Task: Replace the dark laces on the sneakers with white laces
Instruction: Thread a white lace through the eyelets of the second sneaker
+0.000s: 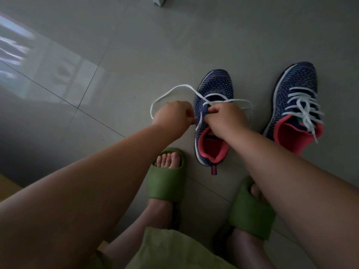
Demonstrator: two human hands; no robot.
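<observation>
The white lace (174, 90) ran through only the far eyelets of the left sneaker (211, 121), which stood on the floor (136, 55) with its toe pointing away from you and its long axis near to far. From the eyelets one strand swung out left in a wide loop and came back to your left hand (172, 115) — its grip was closed, fingers curled round the strand just left of the shoe. Your right hand (225, 119) sat over the tongue, fingers curled and pinching the lace where it crossed; the other strand trailed off to the right. Both hands were about equally near the eyelet rows, the right directly above them, so I judged the next eyelet lay just near-side of that pinch. The shoe's pink-lined opening held nothing I could see. To the right, apart from it, the right sneaker (295, 107) already carried white lacing, loose ends spilling over its collar. Your feet in green slides (167, 183) rested nearest.
</observation>
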